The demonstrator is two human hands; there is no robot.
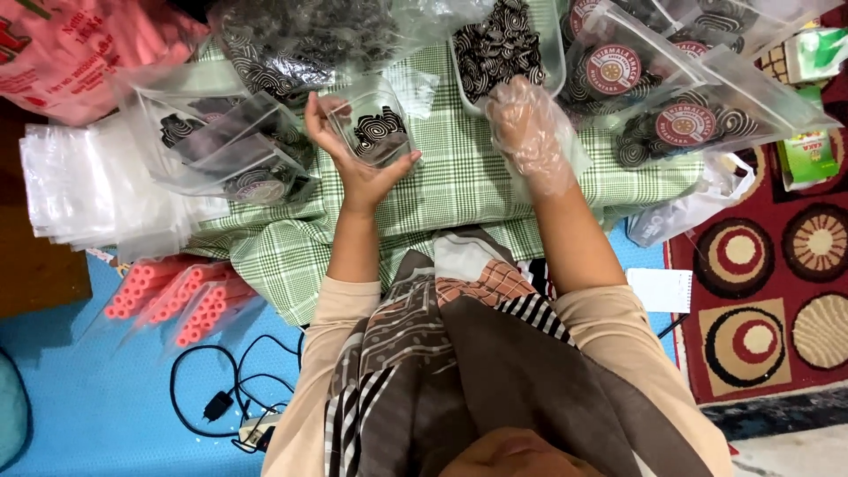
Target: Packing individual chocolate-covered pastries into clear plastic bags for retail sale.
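Left hand: bare, palm up, fingers curled round a small clear pouch, holding it upright with mouth open; a few black-and-white spiral snacks inside. Pouch above the green plaid cloth, near its middle.

Right hand: in a thin clear plastic glove, fingers loosely bent and pointing up, nothing seen in the grip. Held over the cloth, just right of the pouch, fingertips just below a clear tub heaped with the same spiral snacks.

Outward, all relative to the pouch:
- Tub: up and to the right, at the far edge of the cloth.
- Filled pouches with round red labels: further right, overlapping one another, lying flat.
- More filled pouches: just left, stacked and tilted.
- Large clear bag of spiral snacks: above left.
- Stack of empty clear bags: far left, beyond the cloth edge.
- Red printed sack: far upper left.
- Pink foam tubes in clear wrap: lower left, on the blue floor mat.
- Black cable and charger: below, on the mat.
- Patterned rug with circles: far right and lower.
- Green box: far right, beside the labelled pouches.
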